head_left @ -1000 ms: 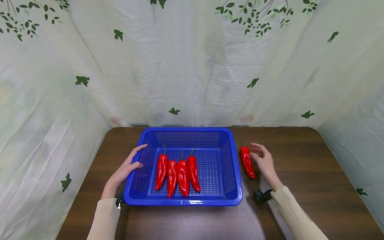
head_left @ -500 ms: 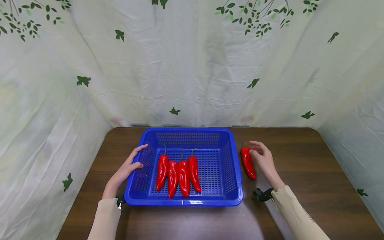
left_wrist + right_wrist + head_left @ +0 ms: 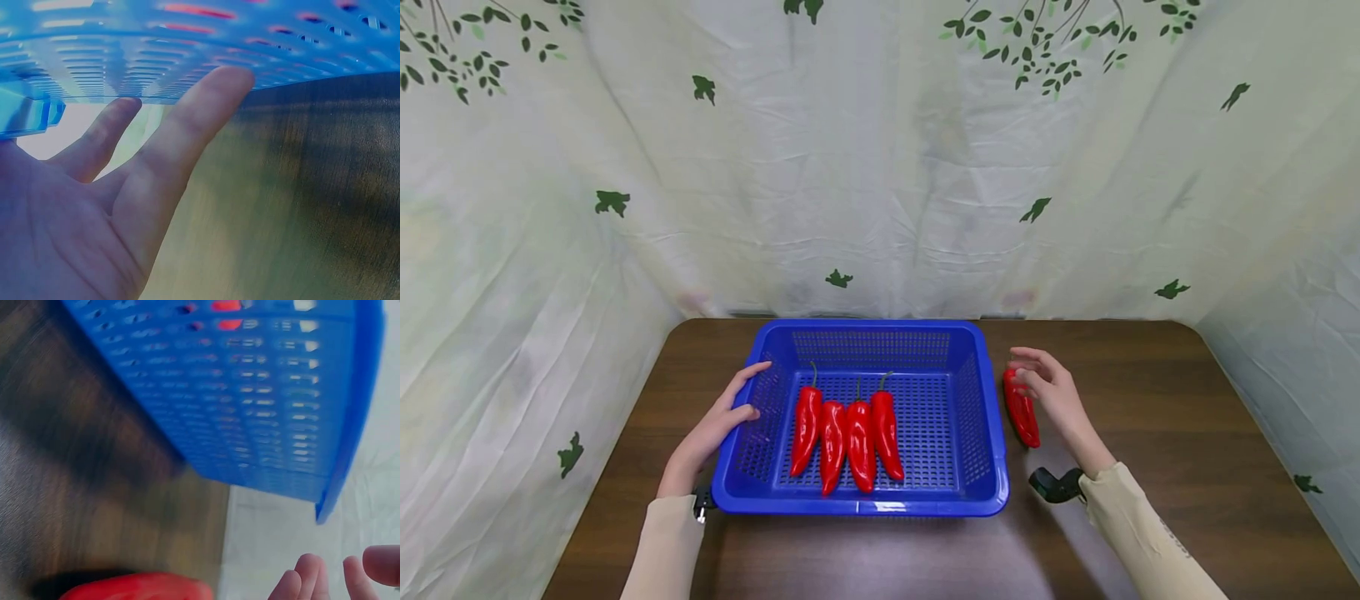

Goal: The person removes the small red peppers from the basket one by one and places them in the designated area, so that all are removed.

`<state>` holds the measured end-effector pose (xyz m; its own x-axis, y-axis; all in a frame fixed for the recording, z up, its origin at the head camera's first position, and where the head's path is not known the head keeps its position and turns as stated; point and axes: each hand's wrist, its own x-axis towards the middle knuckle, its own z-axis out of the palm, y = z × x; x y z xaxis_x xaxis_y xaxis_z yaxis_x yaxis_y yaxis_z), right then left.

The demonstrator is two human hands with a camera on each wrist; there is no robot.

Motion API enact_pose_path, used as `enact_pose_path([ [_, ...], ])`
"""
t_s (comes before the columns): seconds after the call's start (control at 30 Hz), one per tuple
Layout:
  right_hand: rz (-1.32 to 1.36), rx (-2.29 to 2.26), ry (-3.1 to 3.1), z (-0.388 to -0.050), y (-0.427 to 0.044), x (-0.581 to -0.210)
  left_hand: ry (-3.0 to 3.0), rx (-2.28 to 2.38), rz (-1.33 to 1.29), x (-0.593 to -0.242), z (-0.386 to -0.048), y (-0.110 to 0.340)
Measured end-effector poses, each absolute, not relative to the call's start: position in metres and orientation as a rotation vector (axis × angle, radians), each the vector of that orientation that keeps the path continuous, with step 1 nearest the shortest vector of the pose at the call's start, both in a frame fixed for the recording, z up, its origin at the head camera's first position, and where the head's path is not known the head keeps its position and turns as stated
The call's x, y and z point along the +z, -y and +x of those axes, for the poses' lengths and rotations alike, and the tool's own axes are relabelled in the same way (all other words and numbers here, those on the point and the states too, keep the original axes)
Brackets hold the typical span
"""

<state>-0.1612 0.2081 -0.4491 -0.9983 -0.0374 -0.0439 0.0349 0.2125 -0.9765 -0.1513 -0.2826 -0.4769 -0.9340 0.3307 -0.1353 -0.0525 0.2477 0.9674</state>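
Observation:
A blue plastic basket (image 3: pixel 859 507) sits on the table with several red chili peppers (image 3: pixel 832 446) lying side by side in it. My left hand (image 3: pixel 718 421) holds the basket's left side, thumb and forefinger over the rim; other fingers (image 3: pixel 187 131) show against the outer wall in the left wrist view. Right of the basket, a separate red chili pepper (image 3: pixel 1021 412) lies on the wood. My right hand (image 3: pixel 1056 396) hovers over its stem end, hiding the stem. The right wrist view shows parted fingers (image 3: pixel 307 575) away from that pepper (image 3: pixel 140 589).
The brown wooden table (image 3: pixel 1135 392) extends to both sides and in front of the basket. A pale curtain (image 3: pixel 880 208) printed with leaves hangs directly behind the table and along its sides. A black wrist device (image 3: pixel 1056 485) sticks out beside my right sleeve.
My right hand has moved left, from beside the loose chili pepper to over its upper end. My left hand, the basket and the peppers in it stay put.

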Motion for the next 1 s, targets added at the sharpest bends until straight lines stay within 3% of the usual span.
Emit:
enact_pose_path([
  [1.0, -0.221, -1.946, -2.245, -0.161, -0.176, -0.41, -2.215, 1.737, 0.243, -0.475, -0.15, 0.282],
])
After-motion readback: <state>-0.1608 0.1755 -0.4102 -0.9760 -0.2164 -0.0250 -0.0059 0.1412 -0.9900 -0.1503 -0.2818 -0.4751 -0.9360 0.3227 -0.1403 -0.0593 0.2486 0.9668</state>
